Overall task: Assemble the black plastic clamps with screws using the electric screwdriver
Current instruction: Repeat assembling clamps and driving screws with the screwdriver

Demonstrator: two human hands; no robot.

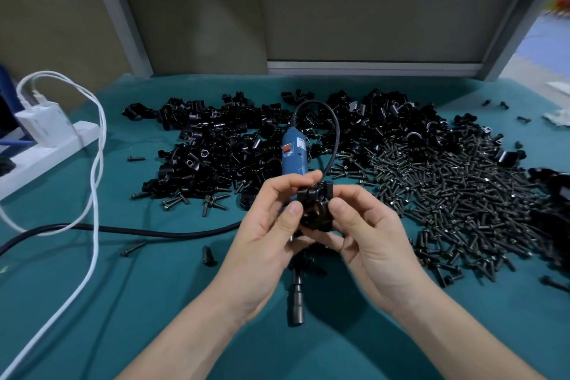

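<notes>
A black plastic clamp (316, 208) is held up in the middle of the view between both hands. My left hand (268, 225) pinches its left side with thumb and fingers. My right hand (367, 231) grips its right side, thumb on the front. Behind and below the hands lies the blue electric screwdriver (294, 154), its dark bit end (296, 302) pointing toward me on the green table (154, 302). Whether a screw sits in the held clamp is hidden by my fingers.
A heap of black clamp parts (222, 145) covers the table's far middle. A large pile of dark screws (456, 194) lies to the right. The screwdriver's black cord (123, 229) and white cables (92, 194) run at left, by a white power strip (46, 145). Stray screws lie near the front.
</notes>
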